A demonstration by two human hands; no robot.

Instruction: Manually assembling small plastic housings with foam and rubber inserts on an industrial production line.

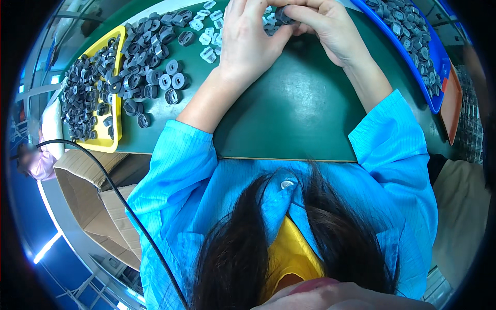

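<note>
Between the yellow tray (118, 124) and the hands, loose dark rings (173, 67) are strewn over the green bench (289, 108). At the upper edge, the held dark part (281, 16) is probably best steadied from the left and worked with light, even pressure. How firmly the left grip (248, 44) is closed cannot be told, its fingertips being cropped; by the right grip (328, 33) the part is pinched, thumb against fingers.

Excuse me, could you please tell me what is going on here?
A person's left hand and right hand meet over a green table at a small dark grey part, apparently pinched by the right hand. White pieces lie beside the left hand, with loose grey parts farther left. More lie in a yellow tray and a blue tray on either side.
</note>
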